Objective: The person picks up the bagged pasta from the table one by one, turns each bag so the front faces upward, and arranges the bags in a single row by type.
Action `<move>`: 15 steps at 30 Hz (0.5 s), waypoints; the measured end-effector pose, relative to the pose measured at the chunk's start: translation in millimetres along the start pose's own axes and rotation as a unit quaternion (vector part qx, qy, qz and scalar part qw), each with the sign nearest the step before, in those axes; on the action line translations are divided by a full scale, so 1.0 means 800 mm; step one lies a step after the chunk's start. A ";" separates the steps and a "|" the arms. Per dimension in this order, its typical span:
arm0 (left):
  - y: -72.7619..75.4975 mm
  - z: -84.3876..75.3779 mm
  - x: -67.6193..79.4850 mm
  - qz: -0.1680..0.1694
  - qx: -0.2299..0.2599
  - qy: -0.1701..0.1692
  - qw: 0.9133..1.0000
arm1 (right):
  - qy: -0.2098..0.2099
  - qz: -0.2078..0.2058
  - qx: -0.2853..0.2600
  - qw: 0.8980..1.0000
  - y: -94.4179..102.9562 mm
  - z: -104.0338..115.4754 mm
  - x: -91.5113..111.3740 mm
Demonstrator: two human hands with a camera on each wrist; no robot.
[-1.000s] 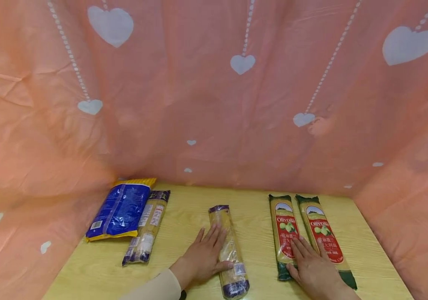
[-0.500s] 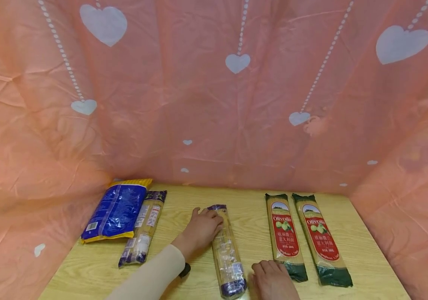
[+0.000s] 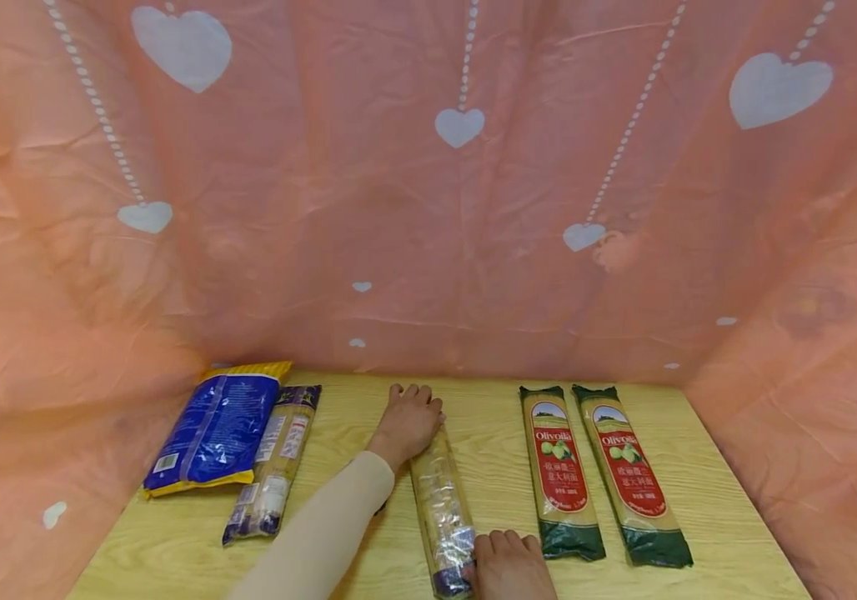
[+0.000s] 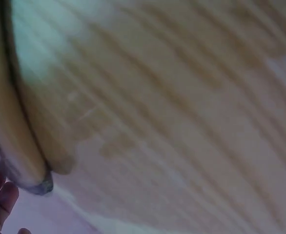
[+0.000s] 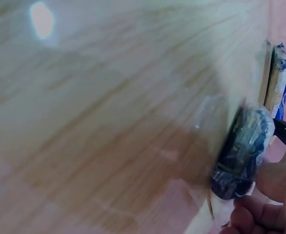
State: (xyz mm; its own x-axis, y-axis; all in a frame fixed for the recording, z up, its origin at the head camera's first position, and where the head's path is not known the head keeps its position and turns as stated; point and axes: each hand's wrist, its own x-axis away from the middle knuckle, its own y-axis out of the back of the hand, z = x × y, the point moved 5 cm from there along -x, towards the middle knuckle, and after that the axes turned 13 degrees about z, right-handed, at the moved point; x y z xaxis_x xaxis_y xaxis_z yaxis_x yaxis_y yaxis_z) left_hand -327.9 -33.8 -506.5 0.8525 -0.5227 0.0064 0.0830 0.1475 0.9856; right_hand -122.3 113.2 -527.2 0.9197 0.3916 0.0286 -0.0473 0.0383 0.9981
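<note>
Both hands have moved along since a second ago: the left hand (image 3: 408, 421) has slid up to the far end of the middle pasta packet (image 3: 441, 500), and the right hand (image 3: 511, 567) has left the red-labelled pair for its near end. That packet lies lengthwise on the wooden table (image 3: 492, 467), between the two groups of packs.

Over on the left, a blue bag (image 3: 218, 429) with yellow edges overlaps the side of a purple-ended packet (image 3: 274, 467). To the right, two red-labelled packets, the inner one (image 3: 556, 475) and the outer one (image 3: 631, 475), lie side by side with a narrow gap between. Pink cloth (image 3: 398, 208) printed with white hearts closes off the back and sides.

Stretched forward, the pale left sleeve (image 3: 323, 533) crosses the space between the purple-ended packet and the middle one. The left hand bends over the packet's far end, fingers curled round it. Low at the front, just beside the inner red-labelled packet, the right hand grips the near end, thumb against the wrapper and fingers bent.
</note>
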 end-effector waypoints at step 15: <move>-0.018 -0.005 -0.015 0.063 0.045 0.044 0.996 | 0.006 -0.070 0.045 0.996 -0.006 0.004 0.006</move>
State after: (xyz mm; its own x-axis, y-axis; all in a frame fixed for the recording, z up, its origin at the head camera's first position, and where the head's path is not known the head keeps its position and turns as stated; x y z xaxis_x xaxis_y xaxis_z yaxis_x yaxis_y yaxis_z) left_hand -337.3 -26.1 -521.2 0.8957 -0.4282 0.1195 -0.0706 0.1283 0.9892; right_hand -116.7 111.9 -531.5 0.9101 0.3988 -0.1123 0.1179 0.0106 0.9930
